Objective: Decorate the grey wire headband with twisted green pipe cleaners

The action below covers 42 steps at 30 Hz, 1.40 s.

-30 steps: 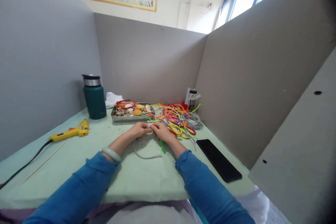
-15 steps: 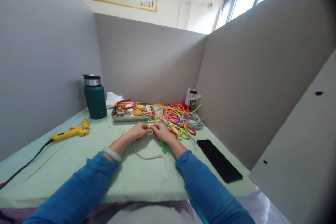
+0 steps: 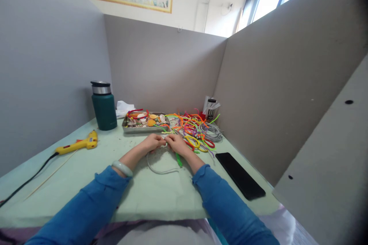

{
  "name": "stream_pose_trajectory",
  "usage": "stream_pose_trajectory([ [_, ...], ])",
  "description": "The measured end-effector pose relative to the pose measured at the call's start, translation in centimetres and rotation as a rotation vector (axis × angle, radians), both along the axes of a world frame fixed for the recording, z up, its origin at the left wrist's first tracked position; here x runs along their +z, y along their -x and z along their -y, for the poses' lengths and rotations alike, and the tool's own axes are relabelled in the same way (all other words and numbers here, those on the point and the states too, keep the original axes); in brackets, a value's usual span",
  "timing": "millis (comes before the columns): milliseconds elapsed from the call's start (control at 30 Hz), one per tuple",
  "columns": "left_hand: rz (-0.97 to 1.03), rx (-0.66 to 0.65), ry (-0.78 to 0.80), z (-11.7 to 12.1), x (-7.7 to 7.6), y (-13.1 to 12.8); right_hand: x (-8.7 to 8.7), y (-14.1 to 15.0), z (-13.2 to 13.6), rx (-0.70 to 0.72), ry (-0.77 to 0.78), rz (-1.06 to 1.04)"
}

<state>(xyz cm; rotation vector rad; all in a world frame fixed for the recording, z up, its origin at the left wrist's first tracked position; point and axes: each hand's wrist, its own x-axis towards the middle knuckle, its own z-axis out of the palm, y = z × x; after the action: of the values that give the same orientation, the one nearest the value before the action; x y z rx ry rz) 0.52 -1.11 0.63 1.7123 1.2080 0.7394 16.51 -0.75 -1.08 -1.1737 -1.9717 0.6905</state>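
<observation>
My left hand [image 3: 154, 142] and my right hand [image 3: 176, 144] meet over the middle of the table, thumbs and fingers pinched together almost touching. A thin grey cord [image 3: 161, 172] runs out from under my left hand and curves across the cloth to the right. Its upper end goes in among my left fingers. What the right fingertips pinch is too small and covered to make out. A bright green fuzzy piece [image 3: 178, 160] pokes out below my right hand. Just beyond the hands stands a metal tray [image 3: 143, 129] of shells and small stones.
Colourful pipe cleaners [image 3: 189, 122] lie heaped behind my right hand, beside a grey cord coil [image 3: 212, 133]. A black phone [image 3: 240, 176] lies on the right. Leftward are a green bottle [image 3: 104, 111], a yellow glue gun [image 3: 77, 146] and a thin stick [image 3: 51, 175]. Grey partitions [image 3: 163, 65] enclose the table.
Both hands stay in nearly the same place, with only slight finger movement. The grey cord's free end has shifted a touch.
</observation>
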Motion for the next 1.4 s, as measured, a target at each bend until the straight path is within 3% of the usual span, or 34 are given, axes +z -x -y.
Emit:
stream_pose_trajectory([
  [200, 0.036, 0.058, 0.008, 0.2, 0.2, -0.1, -0.2, 0.0, -0.3, -0.013, -0.031, -0.028],
  [500, 0.05, 0.119, -0.036, -1.0, -0.8, 0.3, 0.1, 0.1, 0.0, -0.008, -0.042, -0.084],
  [833, 0.127, 0.095, 0.023, 0.2, 0.4, 0.1, -0.1, 0.1, 0.0, 0.0, -0.039, -0.11],
  [1400, 0.177, 0.06, 0.119, 0.1, 0.2, 0.2, 0.3, 0.1, 0.3, 0.044, -0.061, -0.155],
])
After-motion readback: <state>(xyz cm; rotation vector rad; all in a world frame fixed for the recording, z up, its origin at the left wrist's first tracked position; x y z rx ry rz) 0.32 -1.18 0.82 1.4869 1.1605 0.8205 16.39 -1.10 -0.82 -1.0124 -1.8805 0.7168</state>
